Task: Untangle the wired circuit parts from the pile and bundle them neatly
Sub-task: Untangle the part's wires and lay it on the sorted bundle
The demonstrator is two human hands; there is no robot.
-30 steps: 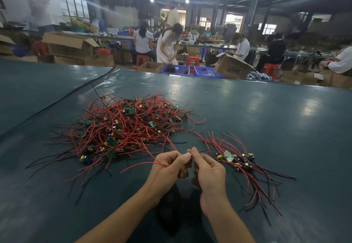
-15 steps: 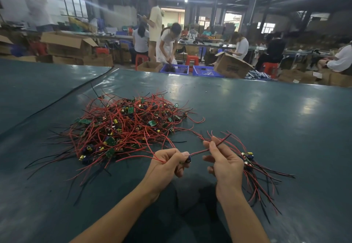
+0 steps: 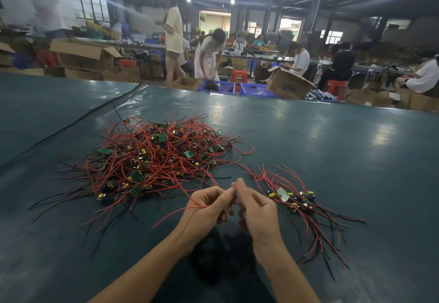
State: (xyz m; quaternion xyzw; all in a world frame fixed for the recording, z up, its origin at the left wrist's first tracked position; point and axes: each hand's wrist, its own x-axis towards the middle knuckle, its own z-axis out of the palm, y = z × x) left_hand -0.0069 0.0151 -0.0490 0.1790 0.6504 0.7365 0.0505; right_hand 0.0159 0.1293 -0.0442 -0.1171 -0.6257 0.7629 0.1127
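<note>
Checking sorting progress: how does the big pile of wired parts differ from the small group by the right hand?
The big pile is larger, heaped and tangled; the small group is sparse, its wires roughly aligned, fanning one way. Both hold green boards with red and black wires.

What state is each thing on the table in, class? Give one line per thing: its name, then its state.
Big pile: tangled, heaped, loose on the table.
Small group: lying apart to the right, wires fanned roughly one way, not tied.
Left hand: closed, pinching a red wire.
Right hand: fingertips pinched against the left hand's.
Table: dark green, glossy.
</note>
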